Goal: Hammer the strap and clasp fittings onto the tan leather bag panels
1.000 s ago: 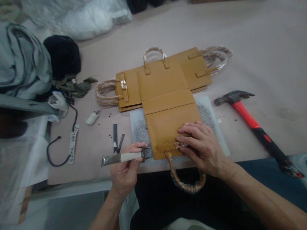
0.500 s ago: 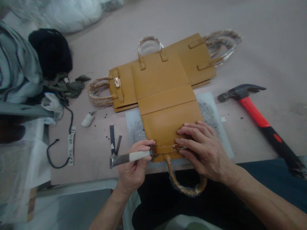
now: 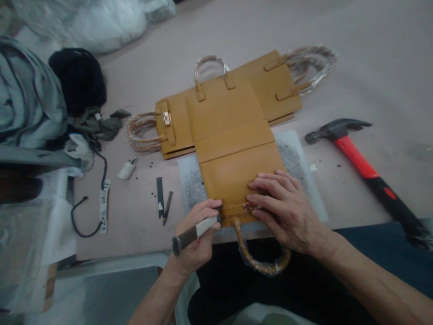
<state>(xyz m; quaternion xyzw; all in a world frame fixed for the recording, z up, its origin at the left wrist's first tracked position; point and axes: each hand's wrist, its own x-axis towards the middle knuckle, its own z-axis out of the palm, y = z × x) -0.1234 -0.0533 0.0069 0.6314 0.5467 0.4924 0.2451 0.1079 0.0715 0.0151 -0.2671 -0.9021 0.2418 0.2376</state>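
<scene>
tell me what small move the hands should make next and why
Probably have the left hand straighten the slim, white-gripped metal tool upright: it appears to lean left at the near left corner of the tan, leather-looking panel. The right hand rests on that panel by the shiny metal clasp, which should help keep the panel steady.

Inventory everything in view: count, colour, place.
Top bag: one, tan, on board.
Lower bags: uncounted, tan, beneath top bag.
Board: one, white, black specks, beneath.
Hammer: one, red and black, right.
Tool: one, white and grey, in left hand.
Strips: two, dark, left of board.
Small tool: one, white, beyond strips.
Cord: one, black, left.
Tag: one, white, on cord.
Cloths: several, grey, black, green, white, left.
Plastic: uncounted, clear, left.
Table: one, pinkish grey.
Left hand: one, around tool.
Right hand: one, on top bag.
</scene>
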